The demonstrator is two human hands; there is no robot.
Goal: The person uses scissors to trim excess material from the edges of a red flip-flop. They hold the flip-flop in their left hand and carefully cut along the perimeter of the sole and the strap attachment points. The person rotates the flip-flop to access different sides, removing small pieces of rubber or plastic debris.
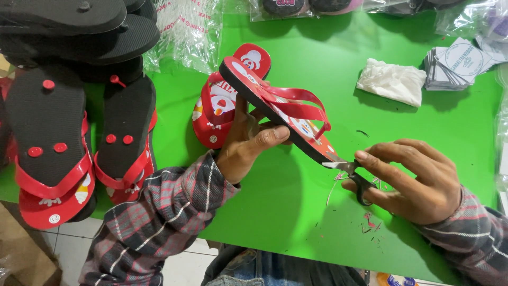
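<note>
My left hand [247,142] grips a red flip-flop [280,108] with red straps and a black sole, holding it tilted above the green table [296,196]. My right hand [410,180] holds small black-handled scissors [352,175], whose blades touch the flip-flop's lower edge. A second red flip-flop [216,114] lies flat on the table just behind the held one. Small red trimmings [370,225] lie on the table below my right hand.
Stacked red-and-black flip-flops [79,132] lie sole-up at the left. A crumpled white cloth [391,80] and a stack of grey printed cards [457,66] sit at the back right. Clear plastic bags [188,32] lie along the back edge.
</note>
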